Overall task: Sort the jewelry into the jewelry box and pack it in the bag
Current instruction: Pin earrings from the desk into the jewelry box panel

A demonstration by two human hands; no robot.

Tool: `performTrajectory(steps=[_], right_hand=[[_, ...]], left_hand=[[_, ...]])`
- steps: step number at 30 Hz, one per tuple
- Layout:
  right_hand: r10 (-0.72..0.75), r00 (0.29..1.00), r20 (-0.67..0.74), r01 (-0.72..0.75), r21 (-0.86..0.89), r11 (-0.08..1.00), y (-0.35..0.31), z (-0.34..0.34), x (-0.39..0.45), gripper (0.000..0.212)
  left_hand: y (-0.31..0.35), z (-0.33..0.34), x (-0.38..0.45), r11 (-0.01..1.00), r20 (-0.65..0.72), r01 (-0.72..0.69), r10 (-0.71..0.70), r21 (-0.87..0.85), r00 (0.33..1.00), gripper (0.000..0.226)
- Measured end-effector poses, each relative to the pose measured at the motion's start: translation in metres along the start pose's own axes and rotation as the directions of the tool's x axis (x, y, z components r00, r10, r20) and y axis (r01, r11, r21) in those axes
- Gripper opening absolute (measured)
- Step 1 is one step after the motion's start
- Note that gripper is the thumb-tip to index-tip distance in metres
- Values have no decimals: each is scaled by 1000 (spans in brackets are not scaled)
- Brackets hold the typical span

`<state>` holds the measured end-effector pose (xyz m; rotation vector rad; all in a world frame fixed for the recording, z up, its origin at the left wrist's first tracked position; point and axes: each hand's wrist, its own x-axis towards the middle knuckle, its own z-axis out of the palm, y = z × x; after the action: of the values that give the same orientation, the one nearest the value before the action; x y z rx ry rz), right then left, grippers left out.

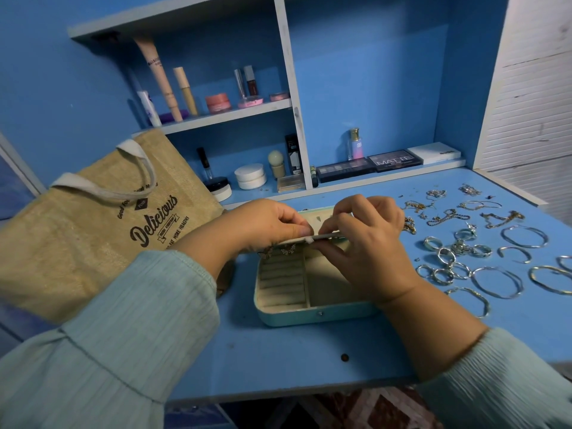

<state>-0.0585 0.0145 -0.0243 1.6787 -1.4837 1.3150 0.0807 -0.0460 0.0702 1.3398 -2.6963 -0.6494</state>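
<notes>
Blue desk (278, 360) under makeup shelves (229, 114)

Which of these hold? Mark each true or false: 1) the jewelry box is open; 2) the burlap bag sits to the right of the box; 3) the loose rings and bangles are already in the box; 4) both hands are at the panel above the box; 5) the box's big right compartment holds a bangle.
1) True: the jewelry box lies open on the desk.
2) False: the burlap bag stands to its left.
3) False: the rings and bangles lie on the desk, right of the box.
4) True: the left hand and right hand pinch the thin panel held above the box.
5) False: the visible part of that compartment shows no bangle.
</notes>
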Motion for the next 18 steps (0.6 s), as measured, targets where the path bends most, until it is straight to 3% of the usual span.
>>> performTrajectory(steps=[18], right_hand=[[13,999,-29,-11,41,999,2,2,0,25]], left_hand=[[18,-16,2,983,129,9,-34,184,991,14]])
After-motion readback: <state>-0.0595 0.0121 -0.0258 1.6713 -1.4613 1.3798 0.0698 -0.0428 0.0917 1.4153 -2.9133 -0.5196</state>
